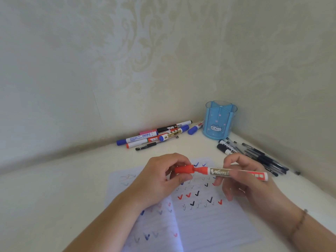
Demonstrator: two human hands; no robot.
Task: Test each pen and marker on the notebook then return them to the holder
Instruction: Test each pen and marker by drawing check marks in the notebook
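Many check marks, red, black and blue, already cover your open notebook (209, 220), thin lined paper lying flat on the pale desk (63, 193); so testing looks well advanced.

Above the notebook, your left hand (160, 180) pinches the red cap (184, 169), a ribbed plastic cylinder, its mouth just at the marker's tip. Can't tell whether it is going on or coming off.

Your right hand (243, 180) grips the barrel of the red marker (236, 173), smooth white plastic with a printed band, held level.

Beyond the notebook to its right, a fan of slim dark pens (258, 155). Beyond it to the left, a heap of fat markers (156, 135), blue, red, black and pink caps.

Farthest from the notebook, in the corner, the blue holder (220, 122): translucent plastic, round, split into compartments, apparently nothing in it. So the returning seems wholly left to do.
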